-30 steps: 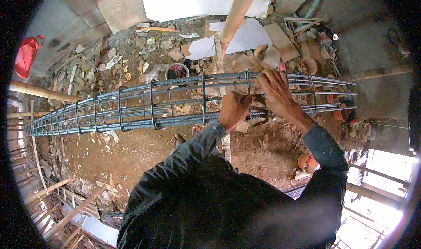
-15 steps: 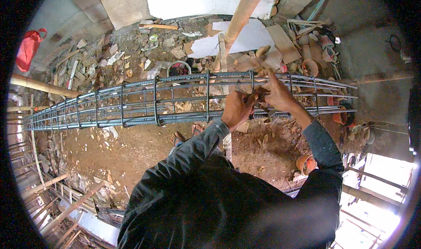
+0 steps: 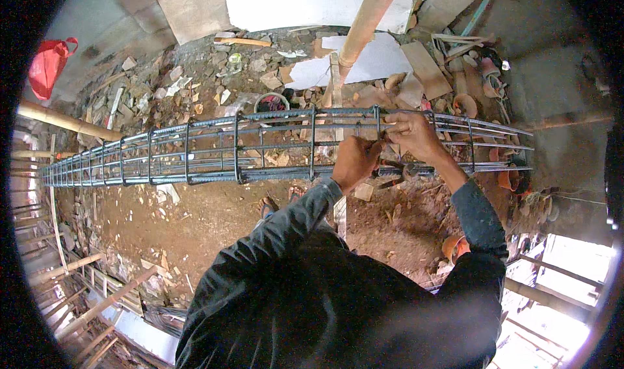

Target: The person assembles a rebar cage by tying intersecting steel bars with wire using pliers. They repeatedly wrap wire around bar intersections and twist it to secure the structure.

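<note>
A long cage of steel reinforcing bars [image 3: 276,115] runs across in front of me, with square stirrups [image 3: 313,141] around its bars. My left hand [image 3: 354,163] is closed in a pinch beside a stirrup right of the middle. At the same stirrup, near the upper bar, the thumb and fingers of my right hand [image 3: 416,137] are pinched together. Whatever either hand grips is too small to make out. Dark-jawed pincers [image 3: 398,173] rest at the lower bars just below my right hand.
A bamboo pole [image 3: 364,24] slants up behind the cage. Rubble, a bucket [image 3: 272,101] and white board [image 3: 378,55] lie on the far ground. An orange pot [image 3: 454,248] sits near my right elbow; bamboo poles [image 3: 71,120] are at the left, a red bag [image 3: 51,66] beyond.
My right hand has shifted slightly off the stirrup's upper corner and its fingers have drawn together. The pincers show more plainly beneath it. My left hand stays pinched at the stirrup.
</note>
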`<action>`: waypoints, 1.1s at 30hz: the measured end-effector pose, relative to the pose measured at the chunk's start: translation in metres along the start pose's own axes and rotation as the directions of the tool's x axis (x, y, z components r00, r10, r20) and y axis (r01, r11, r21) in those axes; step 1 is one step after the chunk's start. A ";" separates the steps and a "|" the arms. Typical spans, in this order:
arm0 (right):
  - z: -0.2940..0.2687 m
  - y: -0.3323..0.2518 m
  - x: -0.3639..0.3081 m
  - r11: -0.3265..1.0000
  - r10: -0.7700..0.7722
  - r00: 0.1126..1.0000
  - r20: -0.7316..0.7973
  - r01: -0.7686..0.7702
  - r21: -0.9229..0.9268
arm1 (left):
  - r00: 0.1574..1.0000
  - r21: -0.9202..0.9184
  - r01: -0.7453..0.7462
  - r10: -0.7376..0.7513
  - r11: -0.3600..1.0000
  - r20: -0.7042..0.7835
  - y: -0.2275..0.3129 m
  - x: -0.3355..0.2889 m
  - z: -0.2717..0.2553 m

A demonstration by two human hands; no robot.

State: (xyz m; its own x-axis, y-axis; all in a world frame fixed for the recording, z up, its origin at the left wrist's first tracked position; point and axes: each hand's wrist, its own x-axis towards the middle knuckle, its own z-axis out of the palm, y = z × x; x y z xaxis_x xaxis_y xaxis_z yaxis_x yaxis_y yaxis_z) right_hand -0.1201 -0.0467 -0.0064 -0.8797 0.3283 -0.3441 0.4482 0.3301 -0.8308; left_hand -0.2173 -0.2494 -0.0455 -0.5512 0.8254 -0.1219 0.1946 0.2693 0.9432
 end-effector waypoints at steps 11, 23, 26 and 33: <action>-0.005 -0.001 0.018 0.878 -0.302 0.948 0.099 0.317 -0.360 | 0.999 -0.153 -0.024 0.017 0.988 -0.048 -0.001 -0.005 0.002; 0.010 -0.023 -0.015 0.547 -0.569 0.822 0.023 0.400 -0.735 | 0.979 -0.213 0.079 -0.036 0.974 0.199 0.001 -0.010 -0.009; 0.009 -0.033 -0.021 0.456 -0.605 0.789 0.106 0.453 -0.766 | 0.959 -0.525 0.193 -0.046 0.829 0.280 0.006 -0.025 -0.025; 0.009 -0.035 -0.022 0.336 -0.696 0.702 0.153 0.506 -0.794 | 0.964 -0.824 0.039 0.196 0.565 0.180 0.004 -0.026 -0.041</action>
State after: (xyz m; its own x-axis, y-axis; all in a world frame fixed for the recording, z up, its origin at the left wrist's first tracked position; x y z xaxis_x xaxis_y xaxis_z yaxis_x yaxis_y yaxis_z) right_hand -0.1177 -0.0739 0.0261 -0.9535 -0.1347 0.2696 -0.1683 0.9800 -0.1058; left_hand -0.2353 -0.2896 -0.0260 -0.3469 0.9378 0.0115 -0.5802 -0.2242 0.7830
